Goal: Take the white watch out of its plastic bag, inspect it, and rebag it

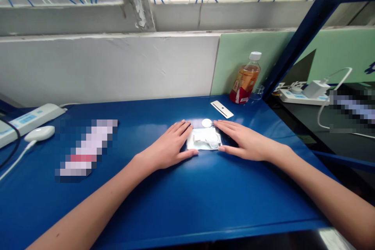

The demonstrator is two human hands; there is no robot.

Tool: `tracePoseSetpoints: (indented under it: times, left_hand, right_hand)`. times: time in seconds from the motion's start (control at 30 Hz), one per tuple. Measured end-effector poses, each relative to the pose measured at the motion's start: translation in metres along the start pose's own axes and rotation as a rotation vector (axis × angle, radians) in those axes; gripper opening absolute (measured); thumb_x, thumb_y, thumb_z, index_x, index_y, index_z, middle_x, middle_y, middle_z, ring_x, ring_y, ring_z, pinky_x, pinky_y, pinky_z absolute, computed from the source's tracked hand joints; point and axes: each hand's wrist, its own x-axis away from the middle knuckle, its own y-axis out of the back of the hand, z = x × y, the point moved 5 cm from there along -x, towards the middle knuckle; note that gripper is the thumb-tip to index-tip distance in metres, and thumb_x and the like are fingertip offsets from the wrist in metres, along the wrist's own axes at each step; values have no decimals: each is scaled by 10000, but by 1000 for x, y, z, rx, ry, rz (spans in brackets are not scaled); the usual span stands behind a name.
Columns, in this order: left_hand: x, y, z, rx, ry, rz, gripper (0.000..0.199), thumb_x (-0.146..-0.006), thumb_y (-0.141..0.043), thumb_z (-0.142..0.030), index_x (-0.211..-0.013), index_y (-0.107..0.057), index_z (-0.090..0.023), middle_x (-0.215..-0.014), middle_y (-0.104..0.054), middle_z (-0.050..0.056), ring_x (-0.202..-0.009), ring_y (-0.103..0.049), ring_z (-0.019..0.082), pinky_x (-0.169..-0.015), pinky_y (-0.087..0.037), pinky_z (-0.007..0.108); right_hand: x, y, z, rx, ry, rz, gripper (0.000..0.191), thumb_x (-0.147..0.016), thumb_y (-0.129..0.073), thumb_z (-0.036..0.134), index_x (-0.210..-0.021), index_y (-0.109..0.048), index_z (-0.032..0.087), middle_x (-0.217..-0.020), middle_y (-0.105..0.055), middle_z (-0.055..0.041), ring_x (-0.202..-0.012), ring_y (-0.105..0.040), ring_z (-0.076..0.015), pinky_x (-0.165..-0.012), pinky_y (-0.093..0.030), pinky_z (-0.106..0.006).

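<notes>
A small, flat white packet (204, 139), seemingly in clear plastic, lies on the blue table (187, 195). What is inside it is too small to make out. My left hand (171, 144) rests flat at its left edge, thumb stretched along the near left corner. On the other side my right hand (247, 138) lies with its fingers extended, thumb at the packet's near right corner. Both hands have their fingers out and grip nothing. Just beyond the packet, by my right fingertips, is a round white disc (206, 123).
A white card (222, 109) and a drink bottle (245, 78) stand or lie behind my right hand. To the left are a pixelated flat object (88, 150), a white power strip (35, 121) and a white corded device (40, 133). A blue metal post (304, 27) rises at the right.
</notes>
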Motion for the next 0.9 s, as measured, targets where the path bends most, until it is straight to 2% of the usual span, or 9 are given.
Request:
tracePoseSetpoints:
  times: [0.2,0.27,0.37,0.43,0.57,0.7,0.77,0.9]
  left_hand:
    - [1,0,2,-6,-15,-25,848,-934,-410,-690,-1530,-276,-101,-1596,-248,178,-1484,-193,329,-1179,-232,466]
    - [1,2,0,3,-31,-72,805,-931,-467,-654,-1503,-325,-105,-1571,-306,192,-1457,-263,342,-1158,-280,469]
    - [2,7,-4,62,-74,-158,628,-928,-564,-538,-1413,-447,-158,-1460,-460,172,-1344,-438,325,-1078,-402,443]
    - [3,10,-8,93,-108,-184,539,-924,-597,-479,-1350,-500,-163,-1382,-515,161,-1270,-502,310,-1033,-448,429]
    - [4,11,-10,91,-138,-194,546,-916,-618,-465,-1348,-496,-154,-1366,-518,170,-1252,-504,322,-1021,-456,447]
    - [3,9,-8,82,-156,-218,485,-950,-583,-414,-1357,-492,-168,-1363,-535,159,-1270,-494,313,-1028,-448,444]
    - [3,8,-8,77,-169,-235,464,-968,-553,-410,-1355,-498,-161,-1342,-557,158,-1264,-501,313,-1025,-448,448]
    - [3,10,-9,54,-182,-287,410,-1007,-477,-393,-1323,-533,-137,-1286,-606,162,-1202,-552,310,-990,-468,453]
  right_hand:
    - [-1,0,0,15,-10,-2,799,-913,-529,578,-1502,-357,65,-1510,-422,-226,-1390,-415,-357,-1121,-396,-507]
    - [-1,0,0,8,-14,-2,798,-914,-532,572,-1507,-351,70,-1517,-415,-221,-1392,-413,-354,-1122,-396,-503]
    - [-1,-2,-1,16,-23,7,795,-923,-512,577,-1516,-337,77,-1540,-382,-209,-1416,-375,-349,-1136,-375,-506]
    - [0,-4,-2,28,-29,21,794,-930,-492,584,-1518,-333,74,-1551,-363,-202,-1436,-339,-345,-1153,-348,-503]
    - [0,-5,-4,13,-41,20,768,-933,-495,573,-1521,-341,103,-1556,-363,-183,-1439,-334,-348,-1155,-343,-511]
    - [0,2,-2,20,11,-21,813,-865,-607,580,-1506,-377,135,-1535,-402,-186,-1391,-410,-362,-1109,-398,-523]
    - [0,6,2,23,74,-54,722,-854,-656,519,-1460,-454,182,-1500,-462,-159,-1344,-472,-342,-1075,-437,-505]
    - [-1,15,12,3,201,-189,392,-922,-617,349,-1296,-621,231,-1369,-597,-124,-1236,-572,-288,-1009,-486,-460]
